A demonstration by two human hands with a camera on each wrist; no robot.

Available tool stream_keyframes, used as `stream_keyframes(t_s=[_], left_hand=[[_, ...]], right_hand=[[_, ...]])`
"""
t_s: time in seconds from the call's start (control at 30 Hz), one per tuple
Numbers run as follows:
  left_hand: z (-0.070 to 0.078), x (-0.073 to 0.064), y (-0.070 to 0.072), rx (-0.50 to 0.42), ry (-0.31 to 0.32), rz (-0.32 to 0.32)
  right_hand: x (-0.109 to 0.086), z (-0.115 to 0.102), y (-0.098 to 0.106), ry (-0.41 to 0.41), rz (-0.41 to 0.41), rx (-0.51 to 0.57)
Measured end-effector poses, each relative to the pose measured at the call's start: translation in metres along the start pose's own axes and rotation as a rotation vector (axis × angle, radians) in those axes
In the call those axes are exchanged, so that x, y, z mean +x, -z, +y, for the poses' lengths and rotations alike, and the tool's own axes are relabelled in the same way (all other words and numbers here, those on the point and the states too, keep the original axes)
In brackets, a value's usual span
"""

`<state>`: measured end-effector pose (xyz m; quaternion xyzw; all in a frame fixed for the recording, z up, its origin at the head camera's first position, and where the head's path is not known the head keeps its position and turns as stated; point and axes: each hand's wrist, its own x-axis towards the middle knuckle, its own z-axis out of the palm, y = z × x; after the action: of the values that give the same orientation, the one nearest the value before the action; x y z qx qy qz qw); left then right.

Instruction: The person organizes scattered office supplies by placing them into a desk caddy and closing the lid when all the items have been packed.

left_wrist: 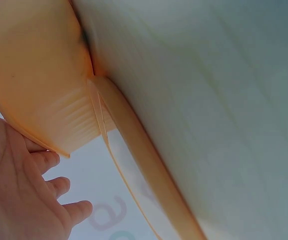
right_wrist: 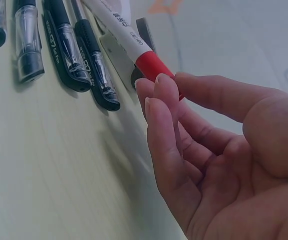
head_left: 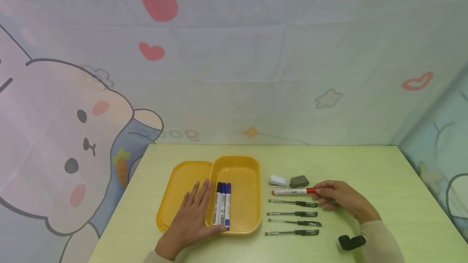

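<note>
My right hand (head_left: 338, 198) pinches the red cap end of a whiteboard marker (head_left: 292, 192) between thumb and fingers. The right wrist view shows that marker (right_wrist: 121, 30) tilted above the pens. My left hand (head_left: 193, 218) rests at the left rim of a yellow plastic box (head_left: 243, 233), its fingers spread and straight. In the left wrist view, the fingers touch the box's outer wall (left_wrist: 39, 75). Inside the box, along its left side, lie one black-capped marker (head_left: 217, 204) and two blue-capped markers (head_left: 222, 204).
Several black gel pens (head_left: 292, 214) lie in a column right of the box. Behind them sit a white clip-like object (head_left: 278, 181) and a grey one (head_left: 299, 181). The yellow lid (head_left: 183, 182) lies left of the box. A printed cloth (head_left: 234, 72) hangs behind the table.
</note>
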<state>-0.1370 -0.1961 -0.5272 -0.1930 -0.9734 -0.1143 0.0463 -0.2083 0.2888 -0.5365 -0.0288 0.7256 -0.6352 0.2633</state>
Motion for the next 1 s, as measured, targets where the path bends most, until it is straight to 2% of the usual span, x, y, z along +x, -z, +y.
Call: stream_keyframes(t_s=[0.33,0.63,1.0], left_hand=[[0.0007,-0.0016,0.0007,-0.003,-0.006,0.008],[0.0008,-0.0006,0.0013,0.009,-0.003,-0.009],[0.0008,-0.0005,0.0018,0.009,0.001,-0.015]], right_hand=[[-0.0029,0.0007,-0.0001,-0.001,0.048,0.006],[-0.0035,0.0001,0.0048,0.019,0.037,0.031],[-0.0049,-0.0078,0.0072,0.043,0.035,-0.005]])
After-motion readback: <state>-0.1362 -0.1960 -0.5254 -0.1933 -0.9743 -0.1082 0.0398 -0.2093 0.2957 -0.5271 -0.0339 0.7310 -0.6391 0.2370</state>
